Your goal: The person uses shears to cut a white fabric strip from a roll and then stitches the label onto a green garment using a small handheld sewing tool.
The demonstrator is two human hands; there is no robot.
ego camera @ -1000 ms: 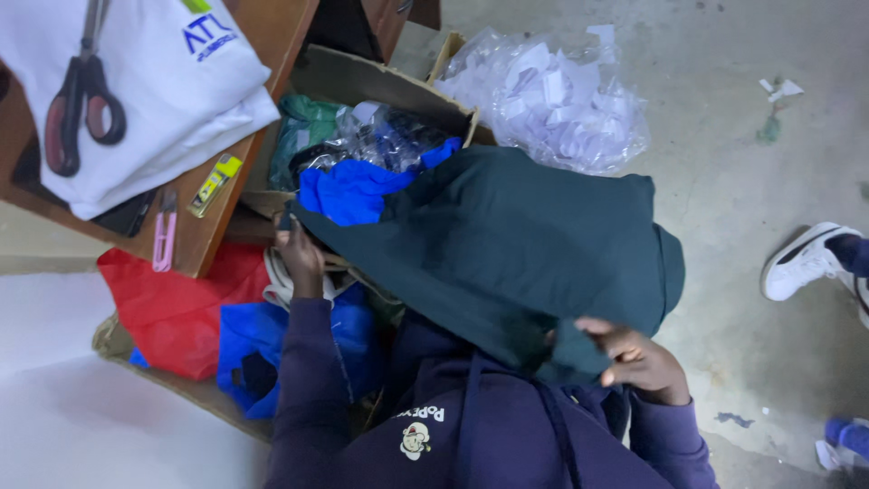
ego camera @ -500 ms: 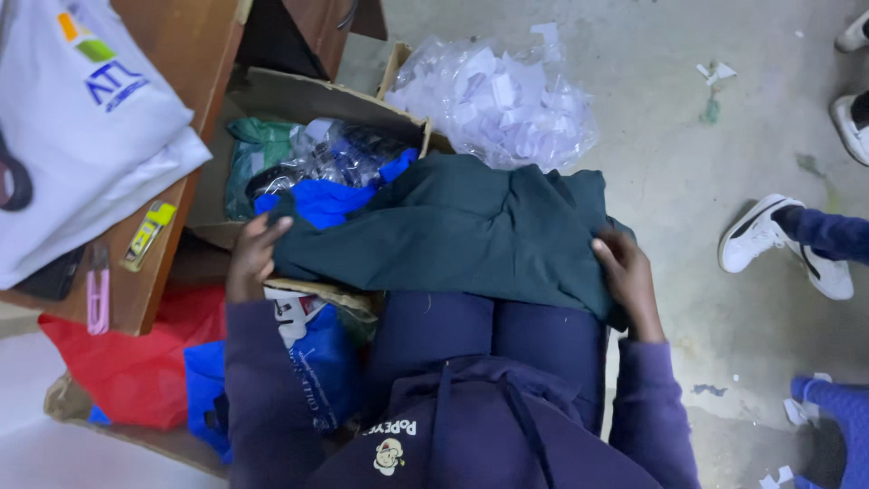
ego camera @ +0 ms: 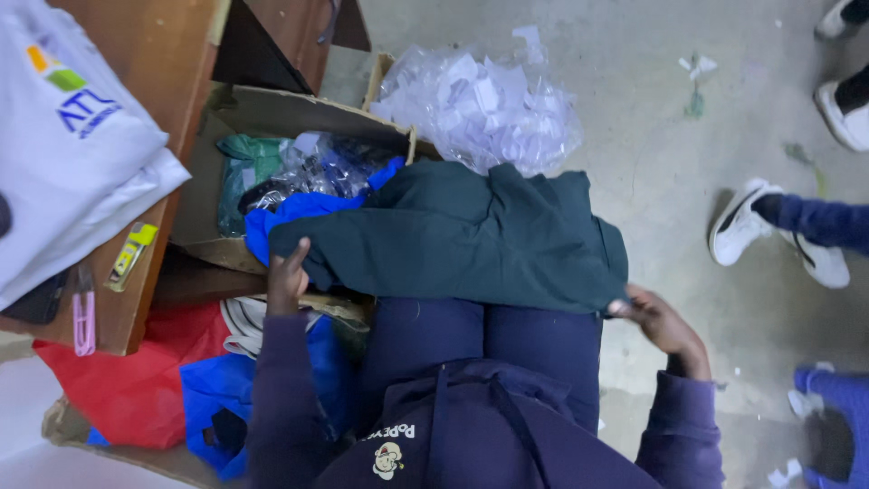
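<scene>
The soft, light green garment (ego camera: 462, 240) lies limp across the person's lap, the left hand (ego camera: 288, 272) pinching its left edge and the right hand (ego camera: 661, 321) its right corner—good holds for floppy cloth.

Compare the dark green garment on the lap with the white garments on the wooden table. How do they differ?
The dark green garment is spread across the person's lap, gripped at its ends by the left hand and right hand; the white garments lie on the wooden table, touched by neither hand. The green one is plain on its visible side; the top white one bears a coloured print. The green one is a single piece; the white ones are stacked. Both are soft fabric.
</scene>
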